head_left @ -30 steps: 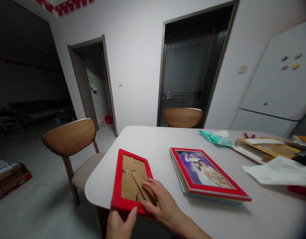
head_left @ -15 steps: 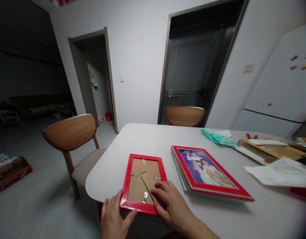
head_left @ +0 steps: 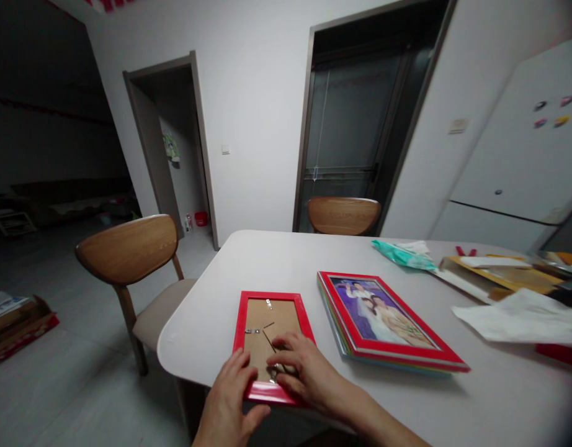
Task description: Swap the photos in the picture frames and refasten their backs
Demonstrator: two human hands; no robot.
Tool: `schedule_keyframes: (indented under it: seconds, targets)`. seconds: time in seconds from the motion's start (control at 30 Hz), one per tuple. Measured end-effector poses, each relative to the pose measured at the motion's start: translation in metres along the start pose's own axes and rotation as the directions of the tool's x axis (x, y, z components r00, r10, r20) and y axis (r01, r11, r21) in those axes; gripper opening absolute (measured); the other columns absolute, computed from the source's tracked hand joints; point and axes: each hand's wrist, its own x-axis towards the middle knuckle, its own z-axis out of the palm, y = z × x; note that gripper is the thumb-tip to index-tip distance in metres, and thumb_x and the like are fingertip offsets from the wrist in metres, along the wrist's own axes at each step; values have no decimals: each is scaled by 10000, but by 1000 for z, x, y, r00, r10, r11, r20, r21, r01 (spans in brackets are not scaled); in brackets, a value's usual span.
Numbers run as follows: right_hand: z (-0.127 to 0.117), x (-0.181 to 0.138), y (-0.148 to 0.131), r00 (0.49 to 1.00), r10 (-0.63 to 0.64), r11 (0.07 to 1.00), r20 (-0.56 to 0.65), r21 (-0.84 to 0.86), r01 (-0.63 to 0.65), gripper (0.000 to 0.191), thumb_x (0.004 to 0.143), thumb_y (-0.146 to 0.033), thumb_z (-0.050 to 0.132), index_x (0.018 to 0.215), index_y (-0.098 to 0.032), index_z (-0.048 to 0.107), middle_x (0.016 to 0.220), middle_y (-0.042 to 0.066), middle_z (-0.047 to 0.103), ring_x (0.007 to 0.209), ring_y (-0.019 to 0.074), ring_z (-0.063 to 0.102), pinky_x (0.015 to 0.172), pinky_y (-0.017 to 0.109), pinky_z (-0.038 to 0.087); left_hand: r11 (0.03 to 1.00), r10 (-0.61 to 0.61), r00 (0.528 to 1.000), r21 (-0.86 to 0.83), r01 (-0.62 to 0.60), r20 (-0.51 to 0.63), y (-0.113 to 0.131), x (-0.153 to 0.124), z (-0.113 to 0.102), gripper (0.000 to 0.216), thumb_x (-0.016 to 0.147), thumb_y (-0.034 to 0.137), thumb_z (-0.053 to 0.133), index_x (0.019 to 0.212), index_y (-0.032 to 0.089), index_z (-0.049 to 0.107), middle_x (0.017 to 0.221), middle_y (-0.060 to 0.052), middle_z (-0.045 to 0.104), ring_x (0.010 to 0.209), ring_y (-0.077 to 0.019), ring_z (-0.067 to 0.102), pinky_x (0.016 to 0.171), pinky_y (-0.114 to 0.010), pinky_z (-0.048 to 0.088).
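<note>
A small red picture frame [head_left: 242,310] lies face down near the table's front edge, its brown backing board and metal clips showing. My left hand [head_left: 230,391] rests on the frame's near left corner, fingers laid over the red edge and thumb below it. My right hand [head_left: 304,369] lies on the backing board with its fingers bent at a metal clip near the bottom edge. To the right sits a stack of red-framed pictures [head_left: 383,323] with a wedding photo on top.
The white table [head_left: 286,261] carries a teal packet [head_left: 400,254], a flat cardboard box [head_left: 504,276] and white paper [head_left: 523,316] at the right. Wooden chairs stand at the left [head_left: 128,248] and the far side [head_left: 344,214]. A fridge [head_left: 513,161] stands at the right.
The frame has been turned from a skewed angle to lie square to me. My left hand moved from under the frame's near edge up onto its corner, and my right fingers curled onto the clip.
</note>
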Motion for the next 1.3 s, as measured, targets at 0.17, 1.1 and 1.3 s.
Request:
schedule_keyframes:
  seconds: [0.17,1.1,1.3]
  targets:
    - [13,8,3,1000,18,1000,-24,16,-17,134,691,-244,559,760,-279,668,986,29,552,934,181,457,781,310,341,996,-61,995,-59,65,74,11,11,-4,173,616,222,652,753,177,557,1067,-117,588,1083,-259,469,887,-416,414]
    - [-2,23,34,930,291,918,-224,-209,-338,224,760,-138,398,748,-153,621,829,87,575,814,189,483,703,260,372,980,-192,957,-16,200,216,20,16,-16,479,562,142,629,1030,118,530,1188,-139,507,1130,-242,425,929,-391,373]
    - [13,37,7,978,139,980,-153,-118,-158,219,785,-196,407,775,-168,624,805,56,586,788,146,500,719,233,367,982,-182,953,-6,189,242,27,15,-15,544,543,114,645,1072,98,519,1199,-151,492,1143,-249,407,932,-384,374]
